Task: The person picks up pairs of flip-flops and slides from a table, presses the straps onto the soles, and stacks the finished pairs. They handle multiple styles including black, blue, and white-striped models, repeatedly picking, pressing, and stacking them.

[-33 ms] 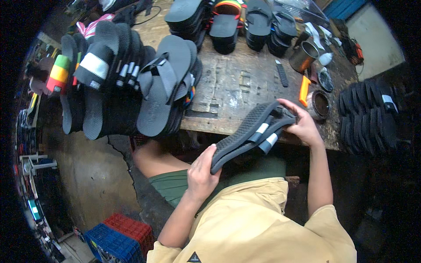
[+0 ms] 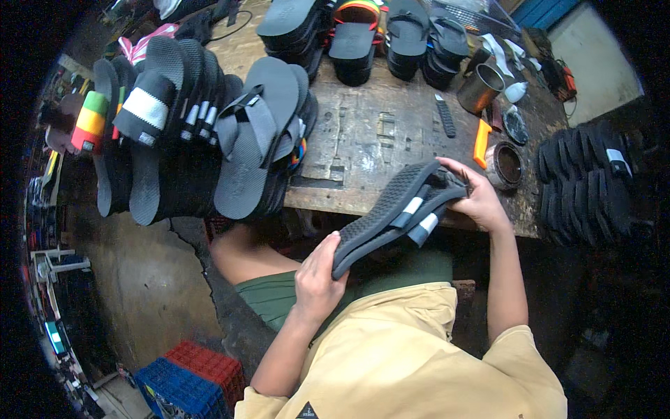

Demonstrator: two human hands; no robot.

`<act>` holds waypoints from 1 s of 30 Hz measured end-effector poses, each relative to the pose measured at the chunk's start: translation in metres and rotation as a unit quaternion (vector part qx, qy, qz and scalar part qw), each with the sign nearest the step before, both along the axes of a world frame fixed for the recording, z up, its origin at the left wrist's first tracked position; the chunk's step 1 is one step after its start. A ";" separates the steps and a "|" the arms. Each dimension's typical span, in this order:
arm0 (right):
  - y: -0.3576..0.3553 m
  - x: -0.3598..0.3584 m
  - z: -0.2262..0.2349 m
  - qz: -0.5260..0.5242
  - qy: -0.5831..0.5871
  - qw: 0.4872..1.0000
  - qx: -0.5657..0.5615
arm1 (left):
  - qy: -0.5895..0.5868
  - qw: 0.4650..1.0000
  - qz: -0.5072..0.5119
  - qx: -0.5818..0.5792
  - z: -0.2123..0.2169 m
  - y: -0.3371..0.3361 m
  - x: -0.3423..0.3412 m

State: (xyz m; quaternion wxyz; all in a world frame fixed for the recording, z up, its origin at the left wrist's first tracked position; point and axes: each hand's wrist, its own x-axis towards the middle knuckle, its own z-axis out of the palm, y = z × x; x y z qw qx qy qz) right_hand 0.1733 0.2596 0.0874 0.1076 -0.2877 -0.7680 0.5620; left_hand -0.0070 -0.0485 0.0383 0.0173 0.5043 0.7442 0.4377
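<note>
Left hand (image 2: 318, 283) and right hand (image 2: 483, 202) are gripping opposite ends of the dark sandals (image 2: 386, 209), fingers closed on them, any uneven pressure risking the pair slipping apart.

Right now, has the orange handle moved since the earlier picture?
No, no visible shift: the orange handle keeps its place on the workbench, beside the round tin.

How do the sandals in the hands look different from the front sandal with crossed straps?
The held sandals are gripped by the left hand and right hand; neither touches the crossed-strap sandal. The held sandals show white patches; the crossed-strap sandal shows crossing grey straps. Both have grey, textured surfaces.
</note>
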 end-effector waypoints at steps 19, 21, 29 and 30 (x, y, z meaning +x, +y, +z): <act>-0.082 -0.021 0.000 -0.070 0.144 0.975 0.157 | -0.633 0.760 0.145 0.017 -0.011 -0.027 -0.002; -0.091 -0.027 -0.016 -0.182 0.156 0.964 0.112 | -0.637 0.754 0.163 -0.011 -0.006 -0.029 -0.003; -0.068 0.001 -0.052 -0.283 0.125 0.916 -0.257 | -0.596 0.797 0.072 0.068 0.042 -0.029 0.000; -0.067 0.004 -0.052 -0.281 0.122 0.909 -0.281 | -0.575 0.813 0.064 0.069 0.050 -0.027 0.001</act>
